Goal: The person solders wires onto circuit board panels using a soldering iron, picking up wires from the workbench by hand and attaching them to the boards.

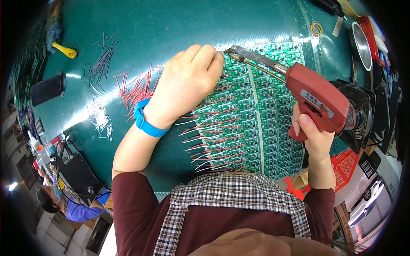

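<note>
My right hand (315, 135) is wrapped round the grip of a red soldering gun (318, 98), whose long tip points left to the top edge of a panel of green circuit boards (279, 128). Beside that tip is my left hand (188, 83), back up and fingers bent together in a pinch. Whatever the left fingertips hold is hidden under the hand. Red and white wires (218, 141) stick out leftward from the panel's left columns, below my left hand. A loose pile of red wires (139, 91) lies left of my left wrist.
Farther left on the green table (171, 21) are dark wires (102, 62), white wires (101, 119), a phone (47, 90) and a yellow-handled brush (65, 50). A black fan (363, 113) stands right of the gun, near a metal bowl (361, 46). A co-worker (81, 207) sits lower left.
</note>
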### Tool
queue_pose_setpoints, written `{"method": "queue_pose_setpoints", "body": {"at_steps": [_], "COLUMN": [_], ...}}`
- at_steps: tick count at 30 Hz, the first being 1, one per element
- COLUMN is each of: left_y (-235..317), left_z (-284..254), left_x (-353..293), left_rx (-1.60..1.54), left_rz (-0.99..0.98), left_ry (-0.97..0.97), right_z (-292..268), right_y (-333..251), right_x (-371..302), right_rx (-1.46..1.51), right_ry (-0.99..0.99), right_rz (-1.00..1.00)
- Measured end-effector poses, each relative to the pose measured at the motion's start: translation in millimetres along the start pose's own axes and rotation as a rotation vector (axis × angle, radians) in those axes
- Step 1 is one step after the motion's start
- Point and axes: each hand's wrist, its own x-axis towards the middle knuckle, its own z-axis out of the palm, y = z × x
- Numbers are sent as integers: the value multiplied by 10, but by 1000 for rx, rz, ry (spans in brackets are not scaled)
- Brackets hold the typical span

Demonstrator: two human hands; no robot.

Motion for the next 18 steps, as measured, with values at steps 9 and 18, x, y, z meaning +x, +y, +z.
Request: {"method": "queue_pose_setpoints", "body": {"at_steps": [9, 18], "left_y": [33, -25], "left_z": [40, 117], "left_x": [-13, 18], "left_rx": [47, 98], "left_rz": [8, 112], "left_ry": [14, 159], "right_z": [-20, -68], "right_y": [-36, -81], "right_x": [11, -27], "right_rx": [110, 120], "right_ry": [-27, 0], "right_rz": [-93, -16]}}
